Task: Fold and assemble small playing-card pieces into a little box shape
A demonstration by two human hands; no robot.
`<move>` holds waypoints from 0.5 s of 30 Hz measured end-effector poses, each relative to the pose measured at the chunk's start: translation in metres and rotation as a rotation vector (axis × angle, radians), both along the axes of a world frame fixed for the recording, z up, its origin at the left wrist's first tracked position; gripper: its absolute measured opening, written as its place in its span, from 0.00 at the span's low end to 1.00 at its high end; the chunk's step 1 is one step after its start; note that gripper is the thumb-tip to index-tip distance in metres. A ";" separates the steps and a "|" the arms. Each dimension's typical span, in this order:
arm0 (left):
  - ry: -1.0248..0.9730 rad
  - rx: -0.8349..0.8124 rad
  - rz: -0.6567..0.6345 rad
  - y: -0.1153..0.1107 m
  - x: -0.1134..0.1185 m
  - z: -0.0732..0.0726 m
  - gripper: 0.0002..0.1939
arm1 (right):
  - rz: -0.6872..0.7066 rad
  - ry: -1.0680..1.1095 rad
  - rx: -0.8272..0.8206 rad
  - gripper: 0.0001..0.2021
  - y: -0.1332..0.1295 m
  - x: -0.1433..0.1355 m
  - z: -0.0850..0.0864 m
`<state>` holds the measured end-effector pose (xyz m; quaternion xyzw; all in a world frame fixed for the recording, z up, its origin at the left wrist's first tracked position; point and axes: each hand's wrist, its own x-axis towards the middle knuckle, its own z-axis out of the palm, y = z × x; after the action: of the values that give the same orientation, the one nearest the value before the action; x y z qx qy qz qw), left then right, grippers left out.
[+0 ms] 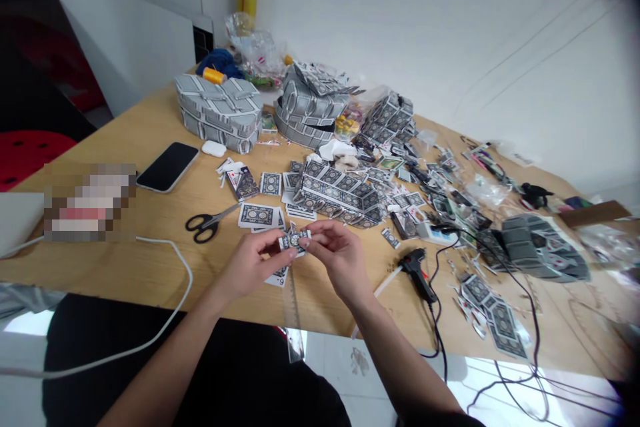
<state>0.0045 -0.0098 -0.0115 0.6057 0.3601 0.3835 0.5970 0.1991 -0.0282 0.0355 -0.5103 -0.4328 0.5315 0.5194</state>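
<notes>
Between both hands is a playing card (294, 239) with a dark patterned back, pinched by fingers and thumbs over the table's near part. My left hand (257, 260) grips its left side. At its right side, my right hand (340, 257) is closed on the same card. Just below lies another playing card (276, 278) face up, partly covered by the hands. A clear ruler (291, 310) sticks out past the table's front edge. Patterned cards (257, 215) lie in loose stacks beyond my left hand, and a long box made of folded cards (340, 190) stands behind my right hand.
Black-handled scissors (204, 227) lie left of the hands. A black glue gun (419, 275) rests at the right, its cord running off the edge. Card-covered boxes (220, 110) stand at the back. A phone (169, 167) and a white cable (187, 273) are at the left.
</notes>
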 end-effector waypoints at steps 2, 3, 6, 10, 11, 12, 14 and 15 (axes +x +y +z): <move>0.043 0.036 0.013 -0.001 0.000 0.003 0.14 | 0.019 -0.019 0.005 0.21 0.000 -0.001 0.001; 0.059 0.054 0.020 -0.002 -0.001 0.005 0.14 | 0.035 -0.035 0.008 0.22 -0.001 -0.002 0.002; 0.040 0.082 -0.017 -0.004 -0.003 0.014 0.15 | 0.111 -0.125 0.021 0.20 -0.002 -0.003 0.007; -0.079 -0.034 -0.179 -0.005 -0.007 0.023 0.15 | 0.297 -0.241 0.062 0.29 -0.005 -0.001 0.011; -0.117 -0.078 -0.202 -0.005 -0.007 0.023 0.15 | 0.350 -0.245 0.063 0.30 -0.005 0.000 0.012; -0.154 -0.113 -0.209 -0.005 -0.007 0.023 0.16 | 0.396 -0.244 0.058 0.30 -0.006 0.000 0.012; -0.213 -0.145 -0.165 -0.005 -0.005 0.021 0.20 | 0.464 -0.238 0.039 0.30 -0.008 0.001 0.011; -0.222 -0.140 -0.129 -0.004 -0.005 0.019 0.22 | 0.487 -0.236 0.031 0.30 -0.008 0.001 0.011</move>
<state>0.0000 -0.0139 0.0076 0.5383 0.2782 0.3828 0.6973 0.1997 -0.0361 0.0463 -0.4414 -0.6086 0.5709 0.3299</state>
